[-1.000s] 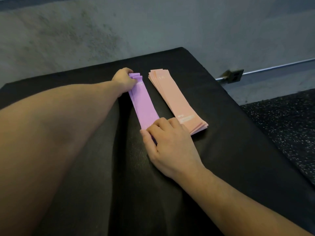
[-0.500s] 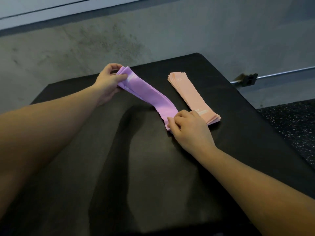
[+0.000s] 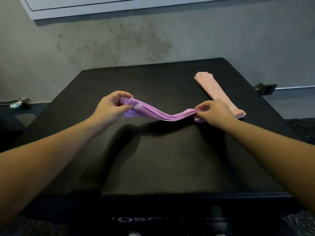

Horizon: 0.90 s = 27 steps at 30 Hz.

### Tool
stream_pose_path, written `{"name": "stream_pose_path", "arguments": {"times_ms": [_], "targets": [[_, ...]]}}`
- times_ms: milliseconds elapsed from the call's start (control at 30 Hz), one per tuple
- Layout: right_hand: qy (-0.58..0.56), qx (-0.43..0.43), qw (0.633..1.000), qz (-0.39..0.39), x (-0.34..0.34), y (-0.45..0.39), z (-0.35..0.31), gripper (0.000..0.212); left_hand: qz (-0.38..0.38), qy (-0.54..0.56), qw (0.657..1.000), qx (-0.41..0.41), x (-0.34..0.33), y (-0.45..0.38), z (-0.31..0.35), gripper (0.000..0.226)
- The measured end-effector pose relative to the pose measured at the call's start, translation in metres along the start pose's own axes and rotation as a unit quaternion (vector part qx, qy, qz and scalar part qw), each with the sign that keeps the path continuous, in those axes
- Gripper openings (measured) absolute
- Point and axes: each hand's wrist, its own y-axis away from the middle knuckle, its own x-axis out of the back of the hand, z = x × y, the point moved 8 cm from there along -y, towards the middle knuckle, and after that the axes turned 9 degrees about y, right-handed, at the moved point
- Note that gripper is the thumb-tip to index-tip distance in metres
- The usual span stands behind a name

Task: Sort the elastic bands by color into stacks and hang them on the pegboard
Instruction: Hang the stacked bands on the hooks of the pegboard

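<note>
A stack of purple elastic bands (image 3: 163,114) hangs in the air above the black padded box (image 3: 153,159), sagging in the middle. My left hand (image 3: 110,108) pinches its left end between thumb and fingers. My right hand (image 3: 214,111) grips its right end. A stack of pink elastic bands (image 3: 214,89) lies flat on the box's far right, just behind my right hand. No pegboard with pegs is recognisable in this view.
A grey concrete wall (image 3: 153,36) rises behind the box, with a white panel (image 3: 102,7) at its top edge. A dark bracket and metal rail (image 3: 267,88) sit on the right. A small teal object (image 3: 15,104) lies at far left. Speckled floor shows at right.
Both hands lifted the purple stack off the box and turned it sideways, from lying lengthwise to hanging left to right. The view tilted up and back. The pink stack stayed put.
</note>
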Motion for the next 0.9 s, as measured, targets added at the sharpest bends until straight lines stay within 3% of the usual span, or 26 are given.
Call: {"name": "stream_pose_path", "arguments": {"times_ms": [100, 167, 267, 333, 500, 767, 900], "targets": [[0.128, 0.072, 0.989, 0.022, 0.010, 0.007, -0.022, 0.007, 0.025, -0.017, 0.999, -0.015, 0.013, 0.022, -0.008, 0.026], [0.107, 0.122, 0.987, -0.007, 0.012, 0.017, -0.041, 0.003, 0.041, -0.029, 0.998, -0.025, 0.025, 0.035, -0.013, 0.030], [0.040, 0.151, 0.981, -0.111, 0.005, 0.036, -0.062, 0.005, 0.040, -0.053, 0.997, -0.046, 0.042, 0.056, -0.013, 0.045], [0.078, 0.186, 0.972, -0.122, 0.006, 0.046, -0.076, 0.009, 0.020, -0.081, 0.994, -0.063, 0.051, 0.070, -0.010, 0.057], [0.139, 0.243, 0.947, -0.158, -0.008, 0.062, -0.102, 0.018, -0.057, -0.276, 0.958, -0.058, 0.058, 0.101, -0.016, 0.072], [0.287, 0.198, 0.911, -0.220, -0.030, 0.069, -0.111, 0.051, -0.109, -0.448, 0.886, -0.047, 0.040, 0.099, -0.020, 0.062], [0.283, 0.162, 0.916, -0.236, -0.040, 0.071, -0.110, 0.040, -0.133, -0.521, 0.843, -0.001, 0.034, 0.094, -0.022, 0.060]]}}
